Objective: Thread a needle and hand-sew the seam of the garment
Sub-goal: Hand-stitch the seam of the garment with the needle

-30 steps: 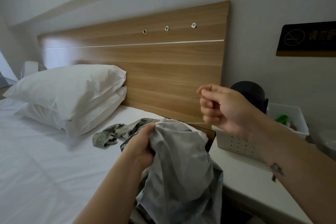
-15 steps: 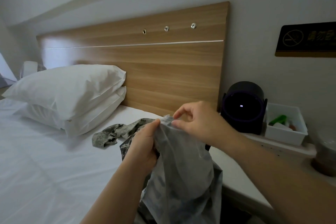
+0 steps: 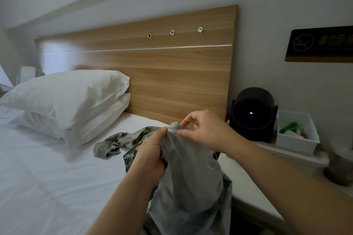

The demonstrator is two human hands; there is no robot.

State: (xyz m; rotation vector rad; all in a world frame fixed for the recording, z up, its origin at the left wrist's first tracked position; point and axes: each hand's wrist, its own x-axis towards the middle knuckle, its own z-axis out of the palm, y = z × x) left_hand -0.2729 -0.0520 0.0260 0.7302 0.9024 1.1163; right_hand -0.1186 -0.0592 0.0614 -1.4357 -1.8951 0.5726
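Garment (image 3: 189, 181) soft, limp, light; take hold close under top edge. Left hand (image 3: 151, 158) grips it there; right hand (image 3: 207, 129) pinches edge, needle unseen. Thread (image 3: 209, 165) slack.

bed (image 3: 47, 177): white sheet, smooth, runs up to wood headboard (image 3: 172, 74)
pillows (image 3: 72, 97): 2 white, stacked, at head end, left
garment (image 3: 118, 140): camo part lies crumpled on sheet nr right edge
nightstand (image 3: 246, 183): white, just right of bed
on it, at back: round black device (image 3: 252, 118), white bin (image 3: 298, 139), blurred cup (image 3: 340, 168) w/ brown liquid
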